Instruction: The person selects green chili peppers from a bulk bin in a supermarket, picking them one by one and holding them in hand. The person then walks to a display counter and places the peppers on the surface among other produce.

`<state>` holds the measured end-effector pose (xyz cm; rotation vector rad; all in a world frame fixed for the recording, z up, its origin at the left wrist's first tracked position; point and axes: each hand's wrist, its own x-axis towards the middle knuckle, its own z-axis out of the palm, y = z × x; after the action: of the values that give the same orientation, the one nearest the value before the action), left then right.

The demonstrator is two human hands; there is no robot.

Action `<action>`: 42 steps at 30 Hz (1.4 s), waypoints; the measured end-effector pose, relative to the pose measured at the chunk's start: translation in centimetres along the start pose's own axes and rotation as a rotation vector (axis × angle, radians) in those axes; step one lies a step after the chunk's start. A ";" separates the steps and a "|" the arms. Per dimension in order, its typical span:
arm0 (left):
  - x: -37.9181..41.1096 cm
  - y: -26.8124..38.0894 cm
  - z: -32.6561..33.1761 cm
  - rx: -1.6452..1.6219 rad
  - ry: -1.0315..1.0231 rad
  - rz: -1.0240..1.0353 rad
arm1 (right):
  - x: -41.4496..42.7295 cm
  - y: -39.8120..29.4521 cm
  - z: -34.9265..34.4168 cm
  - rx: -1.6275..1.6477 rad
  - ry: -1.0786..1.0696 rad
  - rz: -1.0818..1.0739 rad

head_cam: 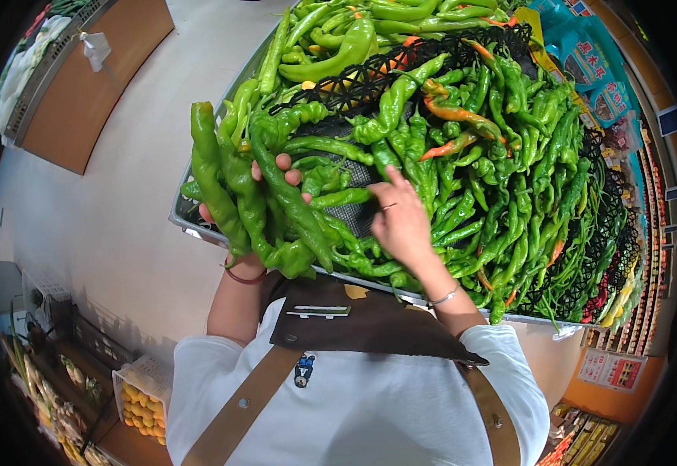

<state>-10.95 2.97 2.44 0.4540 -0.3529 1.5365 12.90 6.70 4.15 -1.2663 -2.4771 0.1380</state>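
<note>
A bunch of long green peppers (283,189) rests in my left hand (289,172), whose fingertips curl around them at the left end of the display bin (198,232). My right hand (401,218) reaches into the bin, its index finger extended onto a green pepper (384,156). Whether it grips that pepper I cannot tell. Between my hands a patch of dark mesh liner (347,224) shows among loose peppers. To the right lies a large heap of wrinkled green peppers (490,204), a few of them turning orange-red (460,116).
Black plastic lattice dividers (361,81) separate this heap from smooth light-green peppers (350,52) behind. Teal packages (589,64) bearing writing stand at the far right. A brown produce stand (93,81) is at upper left across the floor (157,145). A white basket of yellow-orange fruit (143,402) sits lower left.
</note>
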 end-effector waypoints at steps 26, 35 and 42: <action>-0.2 -0.1 0.4 0.002 -0.005 0.018 | 3.2 -1.6 -2.8 0.835 -0.021 0.065; -0.3 -0.3 0.6 0.052 0.002 -0.004 | 2.6 3.3 -8.3 1.186 0.415 0.197; -0.5 -0.3 0.1 0.053 0.013 -0.014 | 1.3 3.8 -8.0 2.133 0.353 0.286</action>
<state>-10.61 2.44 2.28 0.4862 -0.2988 1.5368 17.93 9.46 11.02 -0.3763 -0.6624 1.7181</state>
